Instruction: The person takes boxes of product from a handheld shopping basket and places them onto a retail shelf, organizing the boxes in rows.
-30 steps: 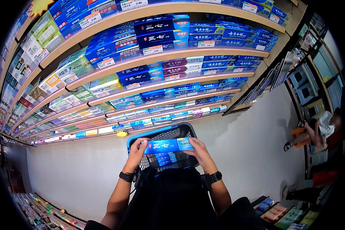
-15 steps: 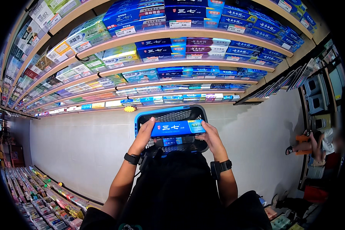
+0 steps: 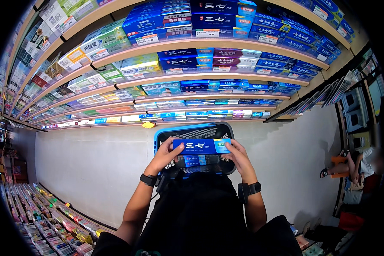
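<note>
Between my two hands is a long blue toothpaste box (image 3: 202,146), level, its printed face turned up. My left hand (image 3: 165,154) grips its left end, thumb over the face. At the other end my right hand (image 3: 240,157) pinches the light-blue corner with the thumb on top. Under the box stands a black shopping basket (image 3: 196,129) with a blue rim. Inside the basket lie more blue toothpaste boxes (image 3: 195,161), partly hidden by the held one. A black band circles each of my wrists.
Shelves (image 3: 243,44) packed with toothpaste boxes rise in front. Hanging packets (image 3: 51,226) fill a low rack at the lower left. On the right a person (image 3: 362,164) sits on an orange stool (image 3: 339,167) beside another shelf. Pale floor (image 3: 89,166) lies around the basket.
The view has shifted slightly, so shelves and basket sit a little lower and further right. My left thumb has slid inward over the box's face. Both hands still hold the box.
</note>
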A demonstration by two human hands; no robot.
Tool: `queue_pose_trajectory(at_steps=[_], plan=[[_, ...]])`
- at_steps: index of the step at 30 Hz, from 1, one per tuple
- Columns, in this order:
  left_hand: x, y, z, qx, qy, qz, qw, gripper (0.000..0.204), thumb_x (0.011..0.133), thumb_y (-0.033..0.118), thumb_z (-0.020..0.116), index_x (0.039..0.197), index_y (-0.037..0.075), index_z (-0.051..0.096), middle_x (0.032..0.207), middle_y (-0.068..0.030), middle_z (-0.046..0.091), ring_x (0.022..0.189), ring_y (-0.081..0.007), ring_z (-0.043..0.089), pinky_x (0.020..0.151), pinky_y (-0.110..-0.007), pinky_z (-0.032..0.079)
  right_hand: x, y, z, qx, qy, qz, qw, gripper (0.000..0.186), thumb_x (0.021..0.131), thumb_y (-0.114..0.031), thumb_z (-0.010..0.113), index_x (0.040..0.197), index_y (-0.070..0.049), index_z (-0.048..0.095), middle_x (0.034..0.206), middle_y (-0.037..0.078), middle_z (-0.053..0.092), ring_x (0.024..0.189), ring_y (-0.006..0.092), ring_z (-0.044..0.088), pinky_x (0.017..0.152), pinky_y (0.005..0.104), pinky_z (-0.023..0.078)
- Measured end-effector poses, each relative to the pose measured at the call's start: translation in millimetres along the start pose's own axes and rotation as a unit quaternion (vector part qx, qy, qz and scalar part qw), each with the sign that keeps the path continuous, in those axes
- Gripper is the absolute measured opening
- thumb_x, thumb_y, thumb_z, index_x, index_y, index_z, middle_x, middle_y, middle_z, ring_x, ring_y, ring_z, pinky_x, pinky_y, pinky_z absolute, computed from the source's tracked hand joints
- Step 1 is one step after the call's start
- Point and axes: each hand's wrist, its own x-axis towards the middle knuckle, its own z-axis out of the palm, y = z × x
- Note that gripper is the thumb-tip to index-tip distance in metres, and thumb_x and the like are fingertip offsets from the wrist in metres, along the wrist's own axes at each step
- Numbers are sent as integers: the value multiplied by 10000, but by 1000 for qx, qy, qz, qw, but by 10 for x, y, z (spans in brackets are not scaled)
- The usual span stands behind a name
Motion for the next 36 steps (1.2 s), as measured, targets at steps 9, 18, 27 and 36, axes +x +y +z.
queue_pose_trajectory(at_steps=[9, 18, 27, 36], plan=[[-88, -24, 22, -8, 12, 52, 999, 603, 882, 31, 724, 1387, 39, 394, 1089, -88, 650, 888, -117, 636, 720, -265, 559, -39, -38, 21, -17, -10, -2, 1000, 465, 884, -175, 742, 1286, -38, 552, 1161, 96, 675, 1047, 160, 648, 922, 295, 494], [-133, -52, -73, -71, 46, 55, 995, 450, 934, 45, 661, 1338, 26, 463, 1134, -97, 660, 911, -104, 645, 818, -258, 555, -88, 34, 137, -3, -37, -34, 999, 494, 837, -58, 758, 1288, -26, 560, 1171, 88, 666, 1102, 174, 603, 985, 316, 448], [-125, -62, -139, -30, 74, 37, 996, 329, 1021, 212, 561, 1291, 26, 535, 1144, -54, 654, 1039, -94, 598, 929, -260, 463, -30, -16, 174, -6, -38, -33, 999, 487, 831, -44, 753, 1281, -40, 568, 1161, 82, 670, 1086, 172, 606, 964, 310, 459], [-77, -107, -134, -59, 85, 36, 994, 361, 1011, 243, 590, 1289, 17, 545, 1090, -35, 653, 1015, -88, 586, 893, -256, 478, -37, -41, 184, -9, -39, -31, 999, 465, 854, -81, 744, 1284, -49, 568, 1154, 73, 675, 1062, 156, 618, 923, 303, 483]])
